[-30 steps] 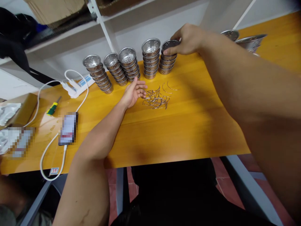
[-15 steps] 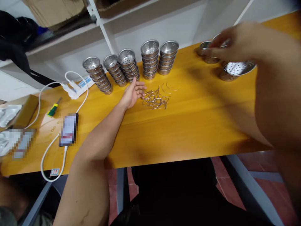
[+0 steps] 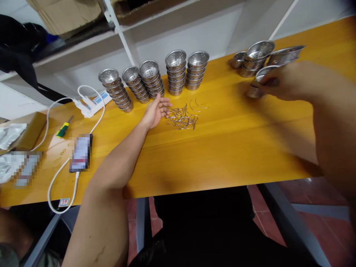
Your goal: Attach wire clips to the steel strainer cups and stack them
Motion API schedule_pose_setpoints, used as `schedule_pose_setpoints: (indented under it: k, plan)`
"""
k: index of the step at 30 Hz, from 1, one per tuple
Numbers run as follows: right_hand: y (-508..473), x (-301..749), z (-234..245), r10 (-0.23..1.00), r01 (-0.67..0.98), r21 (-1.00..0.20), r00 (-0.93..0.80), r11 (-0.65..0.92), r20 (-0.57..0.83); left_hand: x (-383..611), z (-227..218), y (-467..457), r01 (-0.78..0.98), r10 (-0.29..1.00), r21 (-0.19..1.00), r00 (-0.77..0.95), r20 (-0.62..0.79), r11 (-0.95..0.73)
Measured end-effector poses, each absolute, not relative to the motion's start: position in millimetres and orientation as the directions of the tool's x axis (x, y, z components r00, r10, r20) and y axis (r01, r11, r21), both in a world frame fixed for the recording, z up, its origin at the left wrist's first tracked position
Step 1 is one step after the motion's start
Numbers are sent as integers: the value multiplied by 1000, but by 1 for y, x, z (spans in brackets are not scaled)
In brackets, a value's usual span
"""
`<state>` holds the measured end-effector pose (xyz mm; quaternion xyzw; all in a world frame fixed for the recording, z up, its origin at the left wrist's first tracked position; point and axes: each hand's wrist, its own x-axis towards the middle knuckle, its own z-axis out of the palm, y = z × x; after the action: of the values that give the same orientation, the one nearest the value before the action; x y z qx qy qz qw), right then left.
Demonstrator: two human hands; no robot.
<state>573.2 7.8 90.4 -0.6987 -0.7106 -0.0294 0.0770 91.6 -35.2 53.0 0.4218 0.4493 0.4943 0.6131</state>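
Note:
My right hand [image 3: 292,79], smeared a little by motion, pinches the rim of a small perforated metal cup [image 3: 253,91] at the right of the table. Just behind it stand more such cups: a nested stack [image 3: 253,61], a tilted one [image 3: 286,55] and a small one [image 3: 238,60]. My left hand [image 3: 156,113] rests on the table with fingers apart, holding nothing. Its fingertips lie beside a loose pile of thin curved metal wires [image 3: 182,118]. Beyond that hand, several upright stacks of perforated cups [image 3: 176,70] stand in a row.
To the left are a white power strip [image 3: 96,104], a green-and-yellow screwdriver [image 3: 63,128] and a phone [image 3: 81,152] on a white cable. A shelf [image 3: 167,18] with cardboard runs along the back. Another person's limb [image 3: 13,230] shows at lower left.
My right hand has come down and nearer, from above the right-hand cups to the rim of the front one. That cup has shifted left and stands more upright. My left hand stays put.

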Motion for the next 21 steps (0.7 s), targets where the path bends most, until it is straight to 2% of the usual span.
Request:
schedule_pose_setpoints:
  k: [2,3,5,7,10,14,18,21]
  plan:
    - [-3,547,110,997,999,-16,-30,31,66,92,53,-35,-223,985,962,103,-137,157]
    - [-9,531,119,995,998,-16,-61,62,84,93,53,-36,-222,985,962,100,-138,157]
    - [-20,497,135,974,980,-61,-182,192,132,93,52,-36,-223,986,963,99,-133,153]
    - [-30,465,145,941,937,-112,-318,330,114,94,52,-36,-225,986,963,104,-129,150]
    - [-41,423,153,920,907,-152,-388,392,57,95,52,-38,-228,985,962,112,-128,151]
    - [-44,383,161,887,867,-189,-445,462,125,96,55,-41,-236,982,957,118,-145,170]
    - [-36,345,162,827,752,-345,-505,562,247,97,58,-45,-266,960,933,205,-190,241]
    - [-33,316,156,814,673,-460,-509,579,281,96,57,-46,-289,938,912,270,-216,293]
